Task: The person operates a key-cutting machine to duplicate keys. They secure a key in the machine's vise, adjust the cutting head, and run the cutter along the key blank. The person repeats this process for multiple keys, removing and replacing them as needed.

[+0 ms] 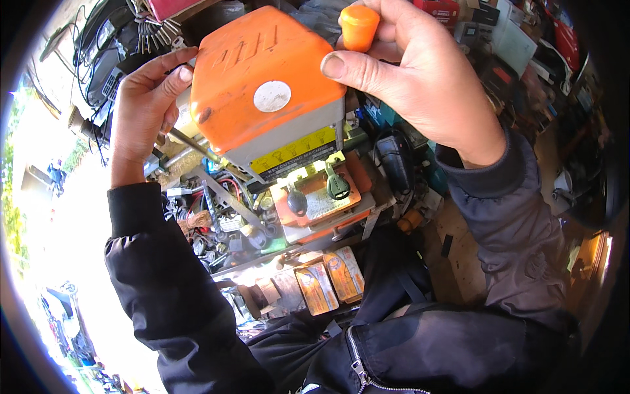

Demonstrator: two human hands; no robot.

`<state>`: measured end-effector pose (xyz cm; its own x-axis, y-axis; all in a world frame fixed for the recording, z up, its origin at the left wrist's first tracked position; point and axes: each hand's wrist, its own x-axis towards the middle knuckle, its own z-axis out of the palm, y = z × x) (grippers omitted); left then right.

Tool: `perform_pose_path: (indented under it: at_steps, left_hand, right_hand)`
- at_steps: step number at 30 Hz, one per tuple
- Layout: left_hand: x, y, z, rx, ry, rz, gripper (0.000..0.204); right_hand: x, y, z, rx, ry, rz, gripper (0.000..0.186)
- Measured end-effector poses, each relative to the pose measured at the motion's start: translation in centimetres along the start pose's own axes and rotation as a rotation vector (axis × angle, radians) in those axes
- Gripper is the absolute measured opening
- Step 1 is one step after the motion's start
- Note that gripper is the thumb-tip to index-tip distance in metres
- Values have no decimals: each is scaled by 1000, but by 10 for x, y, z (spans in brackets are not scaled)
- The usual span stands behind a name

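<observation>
A key cutting machine with an orange cover [230, 92] stands in front of me. My left hand [147, 98] is at the cover's left edge, thumb and forefinger touching it, other fingers curled. At the right edge my right hand [420, 79] has its thumb against the cover. Its fingers are bent behind an orange tapered knob [359, 29], partly hidden by it. Below the cover, a grey-headed key [297, 202] and a black-headed key [338, 186] sit side by side at the machine's clamps, heads towards me. Neither hand touches these keys.
Loose tools and metal parts [226, 223] crowd the left of the machine. Two orange-and-white boxes [317, 289] lie in front, near my legs. A bunch of keys [154, 33] hangs at the back left. A black case [394, 161] and other clutter fill the right side.
</observation>
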<state>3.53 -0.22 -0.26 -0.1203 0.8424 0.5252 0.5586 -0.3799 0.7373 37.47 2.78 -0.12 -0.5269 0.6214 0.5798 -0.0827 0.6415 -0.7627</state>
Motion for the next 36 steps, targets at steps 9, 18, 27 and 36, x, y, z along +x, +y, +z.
perform_pose_path:
  at_steps: [9, 18, 27, 36]
  left_hand:
    - [-6, 9, 4, 10, -37, 44, 36]
    - [-1, 0, -7, 66, -112, 117, 42]
    - [-15, 33, 5, 3, -71, -86, 48]
    - [-14, 42, 11, 47, -14, -156, 42]
  right_hand:
    - [3, 12, -5, -20, 44, 66, 33]
    - [2, 5, 1, 6, 52, 11, 29]
    - [2, -4, 7, 4, 99, 54, 30]
    - [-2, -7, 2, 34, 120, 136, 32]
